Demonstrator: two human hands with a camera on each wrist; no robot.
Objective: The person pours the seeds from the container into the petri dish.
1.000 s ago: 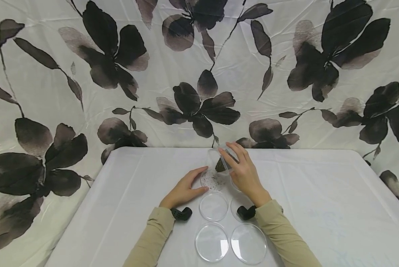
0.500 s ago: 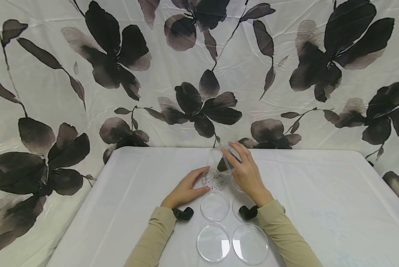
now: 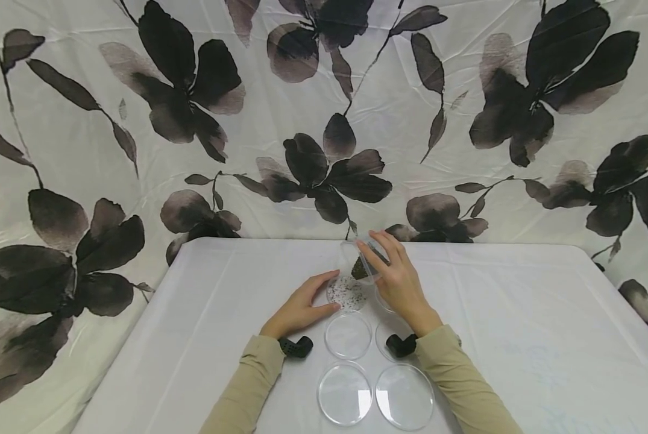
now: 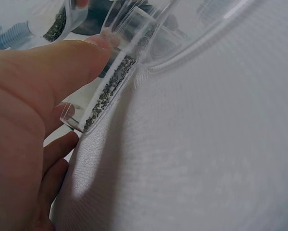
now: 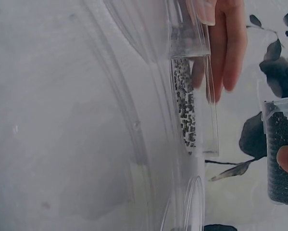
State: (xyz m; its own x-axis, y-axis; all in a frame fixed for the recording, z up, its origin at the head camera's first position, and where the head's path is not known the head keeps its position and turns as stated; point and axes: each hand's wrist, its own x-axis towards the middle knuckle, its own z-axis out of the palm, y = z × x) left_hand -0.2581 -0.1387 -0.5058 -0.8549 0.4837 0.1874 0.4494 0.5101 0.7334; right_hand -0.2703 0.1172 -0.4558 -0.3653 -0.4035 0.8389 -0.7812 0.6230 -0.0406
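Note:
My left hand [image 3: 302, 304] holds a small round petri dish [image 3: 351, 310] at the far end of two columns of dishes, thumb on the near side and fingers on the far side. Dark granules [image 3: 346, 293] lie scattered across its bottom; the left wrist view shows them as a thin layer [image 4: 110, 89]. Just behind and right of that dish, my right hand [image 3: 402, 283] grips a clear plastic tub [image 5: 281, 183], tilted toward the dish. A heap of the same dark granules [image 3: 359, 269] lies in the tub, and a thumb presses its wall in the right wrist view.
Nearer the body stand clear petri dishes: a small one [image 3: 348, 336], a big one [image 3: 345, 395] and another big one [image 3: 405, 396]. More dish rims show partly under the right hand and wrist. A floral curtain [image 3: 324, 120] hangs behind the white table [image 3: 519, 337].
The specks in the held dish look darker and more distinct than one second ago, when they were reddish and blurred. Both hands and the tilted tub have stayed nearly in place.

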